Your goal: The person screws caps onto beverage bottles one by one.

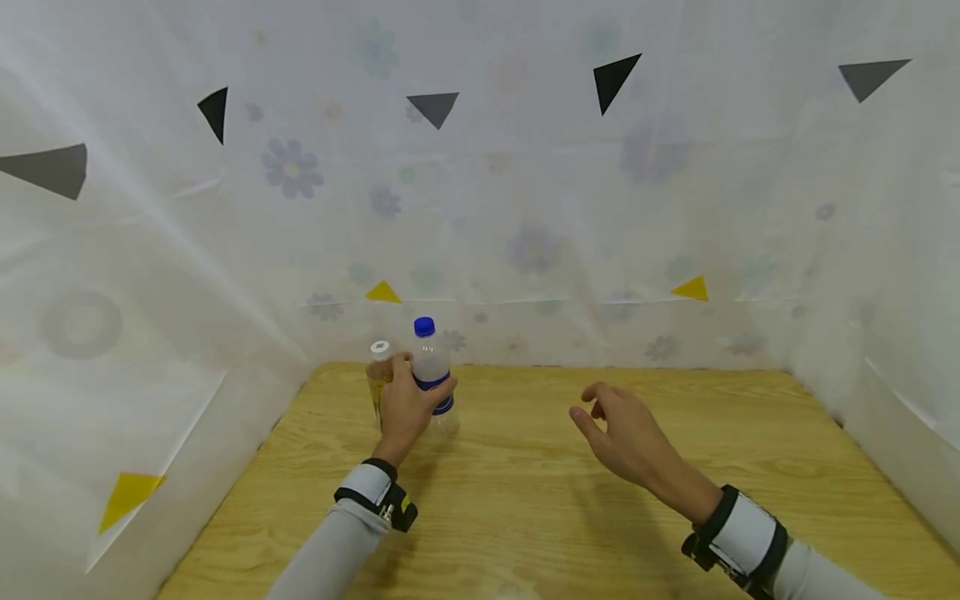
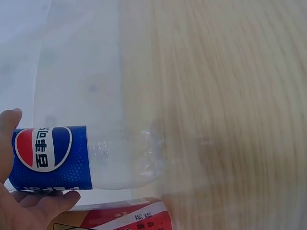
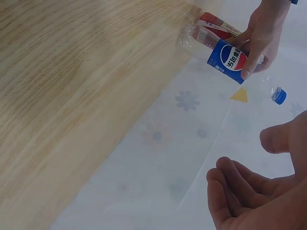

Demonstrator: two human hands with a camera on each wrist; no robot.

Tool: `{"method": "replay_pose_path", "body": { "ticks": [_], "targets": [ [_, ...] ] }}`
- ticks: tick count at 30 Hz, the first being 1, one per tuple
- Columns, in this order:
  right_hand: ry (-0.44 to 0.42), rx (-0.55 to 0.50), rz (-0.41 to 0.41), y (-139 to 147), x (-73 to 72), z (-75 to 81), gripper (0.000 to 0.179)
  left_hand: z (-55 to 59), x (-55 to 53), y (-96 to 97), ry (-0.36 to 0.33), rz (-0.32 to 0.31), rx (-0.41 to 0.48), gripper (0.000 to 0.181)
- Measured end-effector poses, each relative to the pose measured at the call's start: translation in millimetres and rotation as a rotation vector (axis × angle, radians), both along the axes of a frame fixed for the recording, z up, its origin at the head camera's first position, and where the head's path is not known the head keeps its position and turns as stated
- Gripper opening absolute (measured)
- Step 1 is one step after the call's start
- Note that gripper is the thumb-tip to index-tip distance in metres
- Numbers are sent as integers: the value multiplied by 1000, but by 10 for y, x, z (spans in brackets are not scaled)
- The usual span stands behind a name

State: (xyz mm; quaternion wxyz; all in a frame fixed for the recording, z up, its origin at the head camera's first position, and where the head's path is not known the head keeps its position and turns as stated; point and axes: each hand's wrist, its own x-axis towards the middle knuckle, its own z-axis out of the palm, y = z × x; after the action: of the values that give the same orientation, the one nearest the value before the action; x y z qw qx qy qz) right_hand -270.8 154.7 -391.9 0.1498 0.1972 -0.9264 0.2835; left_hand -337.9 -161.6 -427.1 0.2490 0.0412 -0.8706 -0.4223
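My left hand [image 1: 405, 408] grips a clear plastic Pepsi bottle [image 1: 431, 364] around its blue label. It stands upright at the back left of the table, has a blue cap and looks empty. In the left wrist view, thumb and fingers lie on either side of the label [image 2: 76, 160]. Close beside it, to the left, is a second bottle [image 1: 380, 354] with a white cap, partly hidden by the hand; its red label [image 2: 129, 219] shows in the left wrist view. Over the right part of the table, my right hand [image 1: 626, 437] holds nothing, its fingers loosely bent [image 3: 249, 191].
The wood-grain table [image 1: 510, 500] is enclosed at the back and sides by pale flower-patterned sheeting [image 1: 510, 208]. Black, grey and yellow triangles are stuck on it, one yellow triangle [image 1: 383, 292] just above the bottles. Both wrists wear strapped-on cameras.
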Motion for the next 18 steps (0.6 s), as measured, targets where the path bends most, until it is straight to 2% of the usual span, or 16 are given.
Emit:
{"method": "replay_pose_path", "body": {
  "ticks": [7, 14, 16, 18],
  "targets": [
    [5, 5, 2, 11, 9, -11, 31, 85, -50, 17, 43, -19, 46, 86],
    [-1, 3, -2, 25, 3, -22, 32, 294, -80, 26, 74, -22, 133, 91],
    [-3, -2, -3, 21, -4, -35, 31, 362, -75, 18, 109, -11, 155, 93],
    [-8, -7, -4, 14, -11, -52, 30, 429, -65, 4, 188, 18, 172, 89]
  ]
}}
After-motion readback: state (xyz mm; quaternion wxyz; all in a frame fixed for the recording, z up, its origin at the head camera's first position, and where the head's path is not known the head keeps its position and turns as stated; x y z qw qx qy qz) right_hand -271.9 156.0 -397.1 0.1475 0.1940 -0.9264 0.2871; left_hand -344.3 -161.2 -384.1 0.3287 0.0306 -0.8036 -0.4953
